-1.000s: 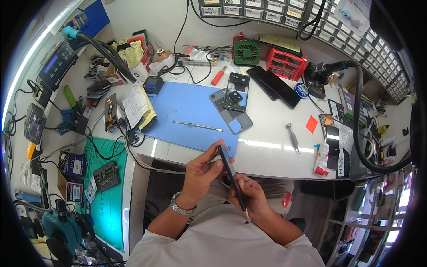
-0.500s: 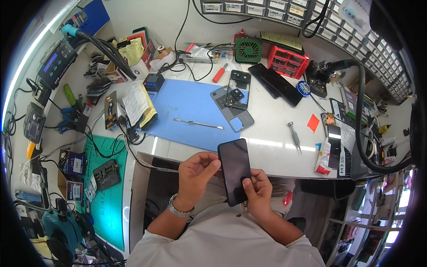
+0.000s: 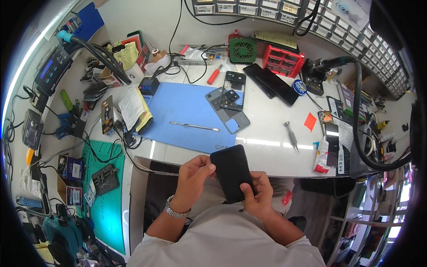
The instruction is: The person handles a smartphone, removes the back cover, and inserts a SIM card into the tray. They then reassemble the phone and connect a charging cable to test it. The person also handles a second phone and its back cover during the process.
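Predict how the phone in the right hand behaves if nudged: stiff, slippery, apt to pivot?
Probably stiff: the phone is a straight-edged slab with no visible bend. Likely a bit slippery: its dark face looks smooth. May pivot if pushed at its far end, since the right hand grips it low on the right side.

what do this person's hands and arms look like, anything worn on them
Both hands are gloveless. The left hand has a silver metal link band around its wrist; whether it carries a watch face can't be made out. The right hand has nothing on its wrist. The pale, plain-looking top is short-sleeved, leaving both forearms bare.
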Tool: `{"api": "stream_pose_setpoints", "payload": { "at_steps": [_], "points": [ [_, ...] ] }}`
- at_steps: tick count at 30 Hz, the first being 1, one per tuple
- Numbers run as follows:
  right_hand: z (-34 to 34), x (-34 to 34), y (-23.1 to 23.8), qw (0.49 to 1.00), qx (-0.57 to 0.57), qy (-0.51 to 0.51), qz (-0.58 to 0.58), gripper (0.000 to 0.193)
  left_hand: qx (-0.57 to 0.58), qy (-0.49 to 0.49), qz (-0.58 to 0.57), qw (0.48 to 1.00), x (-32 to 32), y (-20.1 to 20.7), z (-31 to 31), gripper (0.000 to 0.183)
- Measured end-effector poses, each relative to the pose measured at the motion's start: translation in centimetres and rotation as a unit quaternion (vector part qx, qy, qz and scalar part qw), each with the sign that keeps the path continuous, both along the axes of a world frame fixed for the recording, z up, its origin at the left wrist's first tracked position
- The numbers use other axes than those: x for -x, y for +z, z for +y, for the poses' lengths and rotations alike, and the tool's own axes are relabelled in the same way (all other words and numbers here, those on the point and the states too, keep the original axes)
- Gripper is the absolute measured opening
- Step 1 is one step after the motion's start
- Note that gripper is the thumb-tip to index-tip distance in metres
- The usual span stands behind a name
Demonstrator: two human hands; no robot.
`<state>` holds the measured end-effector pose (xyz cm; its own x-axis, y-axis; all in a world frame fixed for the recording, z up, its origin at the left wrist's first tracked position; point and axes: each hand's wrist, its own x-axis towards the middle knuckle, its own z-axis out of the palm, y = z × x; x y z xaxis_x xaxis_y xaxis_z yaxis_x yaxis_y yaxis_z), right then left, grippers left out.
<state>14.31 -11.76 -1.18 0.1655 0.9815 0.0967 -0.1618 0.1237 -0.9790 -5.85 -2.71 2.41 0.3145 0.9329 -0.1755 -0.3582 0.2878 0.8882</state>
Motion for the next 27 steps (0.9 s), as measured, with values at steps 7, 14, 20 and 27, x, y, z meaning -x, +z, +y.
{"api": "stream_pose_setpoints", "payload": {
  "at_steps": [7, 14, 20, 27],
  "points": [
    [-0.3, -0.9, -0.4, 0.999, -0.004, 0.042, 0.01, 0.03, -0.019, -0.046, -0.026, 0.998, 0.6, -0.3, -0.5, 0.005],
    [-0.7, -1.6, -0.8, 0.999, -0.003, 0.033, -0.037, 0.029, -0.067, -0.003, -0.02, 0.998, 0.3, -1.0, -0.6, 0.015],
    [-0.4, -2.5, -0.6, 0.992, -0.023, 0.019, -0.126, 0.029, -0.094, 0.038, 0.027, 0.994, 0.5, -0.9, -0.5, 0.037],
    [0.0, -3.1, 0.1, 0.984, -0.041, 0.032, -0.17, 0.03, -0.081, 0.021, 0.044, 0.995, 1.1, -1.4, -0.6, 0.041]
  ]
}}
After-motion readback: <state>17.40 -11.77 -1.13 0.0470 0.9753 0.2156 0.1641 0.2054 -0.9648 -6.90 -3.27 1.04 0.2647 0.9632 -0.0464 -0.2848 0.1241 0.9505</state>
